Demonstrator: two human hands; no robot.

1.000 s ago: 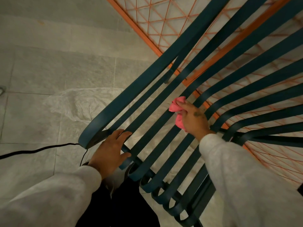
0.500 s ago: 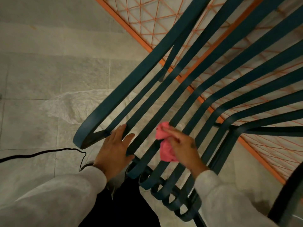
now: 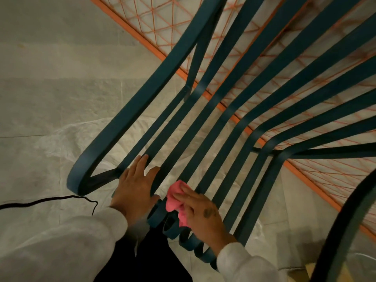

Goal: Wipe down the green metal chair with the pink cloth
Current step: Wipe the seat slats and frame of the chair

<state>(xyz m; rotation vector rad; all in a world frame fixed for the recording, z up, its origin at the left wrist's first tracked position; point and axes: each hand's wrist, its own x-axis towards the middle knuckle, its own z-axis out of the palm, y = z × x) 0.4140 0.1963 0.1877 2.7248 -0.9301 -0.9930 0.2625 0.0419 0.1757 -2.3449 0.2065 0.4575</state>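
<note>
Two hands work: the right hand [image 3: 200, 212] presses the pink cloth [image 3: 175, 198] on the green chair [image 3: 227, 110] (fingers flat together), left hand [image 3: 135, 185] spread — cloth could slip through gaps.

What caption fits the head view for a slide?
Right hand presses the pink cloth on a chair slat; left hand steadies it.

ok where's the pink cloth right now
In the head view the cloth is low and centre, pressed under the right hand on the chair slats near their curled front ends, just right of the left hand.
</note>
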